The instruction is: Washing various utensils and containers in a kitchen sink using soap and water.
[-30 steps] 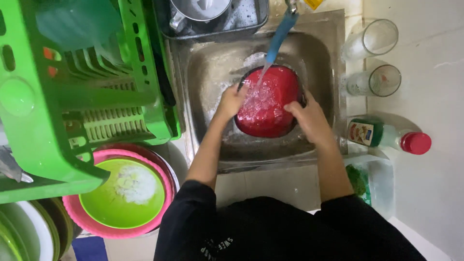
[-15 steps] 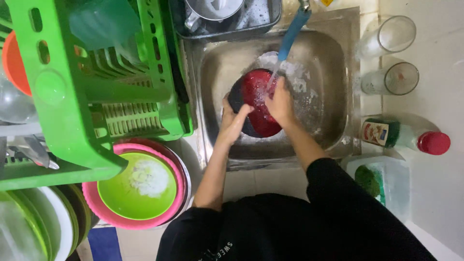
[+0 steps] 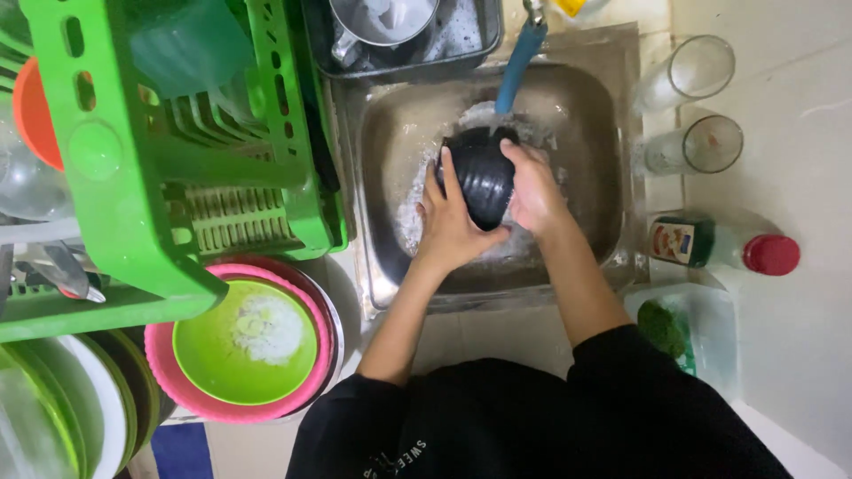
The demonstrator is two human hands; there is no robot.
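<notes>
A bowl [image 3: 480, 177], dark on its outside, is turned so its ribbed underside faces me, held over the steel sink [image 3: 586, 133]. My left hand [image 3: 448, 226] grips it from below and the left, fingers spread over the ribs. My right hand [image 3: 535, 191] clasps its right side. A blue tap spout [image 3: 520, 55] points down at the bowl's top edge. Foam lies on the sink floor around the bowl.
A green dish rack [image 3: 169, 151] stands left of the sink. Below it sits a lime bowl with foam [image 3: 244, 341] inside a pink one. Two glasses [image 3: 701, 66] lie at the right, with a red-capped bottle [image 3: 723, 247] and a tub with a green sponge [image 3: 679, 328].
The bowl showed its red inside under the water; both hands have turned it over, so its dark ribbed outside now faces up. The camera has shifted right.
</notes>
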